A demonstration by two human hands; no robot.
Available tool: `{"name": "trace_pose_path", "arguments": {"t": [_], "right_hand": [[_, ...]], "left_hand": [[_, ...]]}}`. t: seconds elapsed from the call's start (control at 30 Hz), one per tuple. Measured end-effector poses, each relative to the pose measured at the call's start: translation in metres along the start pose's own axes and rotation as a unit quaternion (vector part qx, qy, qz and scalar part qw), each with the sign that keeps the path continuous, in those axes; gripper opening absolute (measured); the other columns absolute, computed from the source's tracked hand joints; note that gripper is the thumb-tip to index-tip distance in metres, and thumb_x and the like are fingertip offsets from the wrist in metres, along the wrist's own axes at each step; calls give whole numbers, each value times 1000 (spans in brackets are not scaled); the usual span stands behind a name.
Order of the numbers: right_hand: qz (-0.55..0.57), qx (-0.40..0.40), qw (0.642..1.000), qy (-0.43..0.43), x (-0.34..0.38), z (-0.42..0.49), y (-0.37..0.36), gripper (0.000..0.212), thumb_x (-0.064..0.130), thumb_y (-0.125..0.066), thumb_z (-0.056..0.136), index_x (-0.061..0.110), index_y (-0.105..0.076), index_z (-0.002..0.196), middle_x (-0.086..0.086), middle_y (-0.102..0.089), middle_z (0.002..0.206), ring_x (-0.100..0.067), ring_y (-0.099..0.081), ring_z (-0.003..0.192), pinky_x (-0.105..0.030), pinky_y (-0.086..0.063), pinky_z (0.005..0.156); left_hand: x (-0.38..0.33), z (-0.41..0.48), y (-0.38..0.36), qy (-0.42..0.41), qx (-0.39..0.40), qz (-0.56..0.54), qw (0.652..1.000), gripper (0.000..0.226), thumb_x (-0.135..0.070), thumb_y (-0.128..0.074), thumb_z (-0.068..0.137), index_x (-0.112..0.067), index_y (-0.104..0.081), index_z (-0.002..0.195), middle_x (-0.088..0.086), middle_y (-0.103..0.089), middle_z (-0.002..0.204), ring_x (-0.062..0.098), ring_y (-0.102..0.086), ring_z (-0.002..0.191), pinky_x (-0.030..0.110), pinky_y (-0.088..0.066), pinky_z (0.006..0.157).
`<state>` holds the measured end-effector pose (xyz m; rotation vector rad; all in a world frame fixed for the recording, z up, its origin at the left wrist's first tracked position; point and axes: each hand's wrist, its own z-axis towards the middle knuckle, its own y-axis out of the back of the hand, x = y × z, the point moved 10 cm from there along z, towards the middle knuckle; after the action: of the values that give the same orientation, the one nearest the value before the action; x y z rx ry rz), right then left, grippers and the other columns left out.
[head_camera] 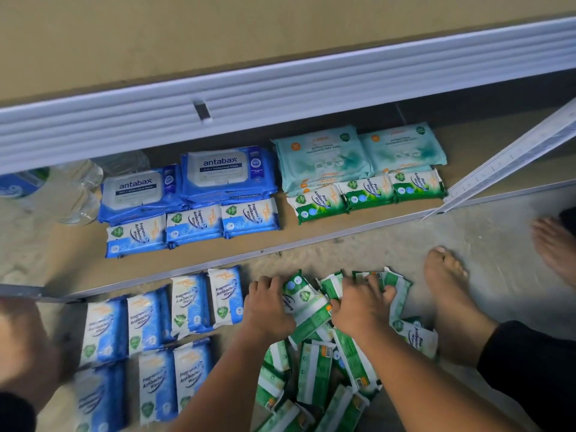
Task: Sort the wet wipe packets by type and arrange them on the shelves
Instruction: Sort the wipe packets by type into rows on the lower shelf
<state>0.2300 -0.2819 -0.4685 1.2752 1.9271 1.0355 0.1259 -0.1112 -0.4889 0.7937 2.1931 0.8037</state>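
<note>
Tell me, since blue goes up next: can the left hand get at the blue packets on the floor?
Probably yes: the left hand, gripping green packets, sits right beside the blue packets, nothing between.

Reads "antabax" on the two large blue packs (229, 169) on the shelf (78, 244), with "3-in-1 Antibacterial Wipes" on a dark band just below. On the small blue packets, both on the shelf (193, 224) and laid out on the floor (389, 244): "Fragrance Free Antibacterial Wipes". On the pale teal packs (324, 154), in capitals: "ANTIBACTERIAL FRAGRANCE FREE WIPES". On the green packets (367, 191): "Pine Antibacterial Wipes". Round badges and orange marks too blurred to read.
</note>
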Motion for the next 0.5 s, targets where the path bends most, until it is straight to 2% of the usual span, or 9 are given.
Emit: {"name": "trace_pose_path", "arguments": {"t": [0.13,0.23,0.4,0.5], "right_hand": [[-33,26,999,-8,3,1,-9,79,48,-68,76,24,-36,144,2,-56,133,-26,-28,133,-47,-23,90],[-31,32,999,4,2,1,-13,89,48,-74,69,24,-32,144,3,-53,136,-27,-26,133,-45,-22,87],[13,19,999,41,6,-6,-9,80,45,-77,70,27,-33,134,6,-51,135,-23,-29,127,-41,-23,85],[58,-14,998,27,5,-15,3,72,39,-75,71,30,-36,131,5,-55,131,-22,-31,125,-40,-24,84]], "left_hand": [[-3,-5,3,-9,5,-9,1000,69,-33,-67,76,-33,-32,135,1,-55,120,29,-54,113,43,-40,94],[-3,-7,11,-1,-2,-42,999,70,-33,-77,77,-38,-35,133,-1,-58,114,26,-60,101,42,-50,86],[6,-18,19,8,8,-153,988,70,-7,-75,80,-36,-46,136,4,-63,114,23,-68,89,40,-60,74],[11,-31,32,9,-13,-186,982,67,-9,-77,80,-37,-47,132,6,-64,93,20,-65,66,34,-54,59]]}}
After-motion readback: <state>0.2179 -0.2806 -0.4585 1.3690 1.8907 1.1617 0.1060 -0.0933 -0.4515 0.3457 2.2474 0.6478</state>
